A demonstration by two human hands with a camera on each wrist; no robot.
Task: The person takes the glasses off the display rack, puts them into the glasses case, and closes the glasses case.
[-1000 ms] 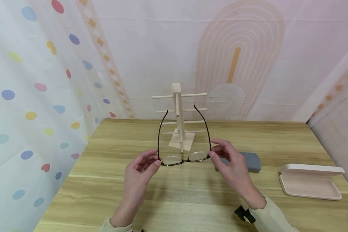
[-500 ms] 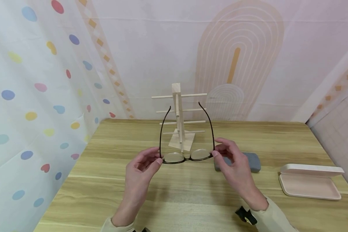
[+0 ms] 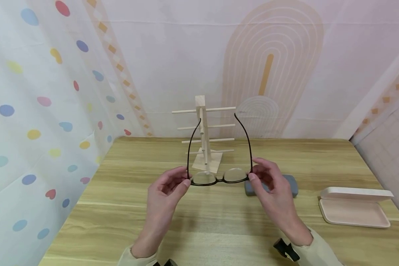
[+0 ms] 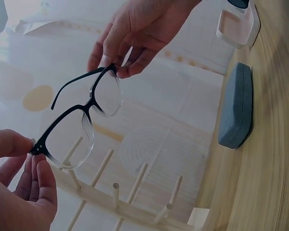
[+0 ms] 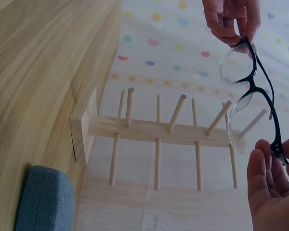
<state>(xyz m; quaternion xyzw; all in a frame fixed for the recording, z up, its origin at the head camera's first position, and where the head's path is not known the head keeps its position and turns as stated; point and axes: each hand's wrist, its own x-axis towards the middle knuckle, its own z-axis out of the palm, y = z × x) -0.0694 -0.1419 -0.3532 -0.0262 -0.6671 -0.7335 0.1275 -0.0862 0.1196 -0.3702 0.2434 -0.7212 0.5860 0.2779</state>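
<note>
Both hands hold up a pair of eyeglasses (image 3: pixel 220 180) with a black upper frame and clear lower rims, its temples unfolded and pointing toward the back. My left hand (image 3: pixel 166 192) pinches the left hinge corner between thumb and fingers. At the right hinge corner, my right hand (image 3: pixel 273 190) does the same. Behind the glasses stands a wooden glasses rack (image 3: pixel 204 129) with several pairs of pegs and a square base. In the left wrist view the glasses (image 4: pixel 88 105) hang in the air in front of the rack (image 4: pixel 130 207), apart from it.
A grey-blue glasses case (image 3: pixel 290 185), shut, lies partly behind the right hand. Farther right, a pale pink case (image 3: pixel 355 212) stands with its lid raised. The wooden table (image 3: pixel 119 207) meets patterned curtains (image 3: pixel 173 66) at the back and left.
Both hands have carried the glasses slightly to the right and a little upward in the head view. The grip at both hinges is unchanged.
</note>
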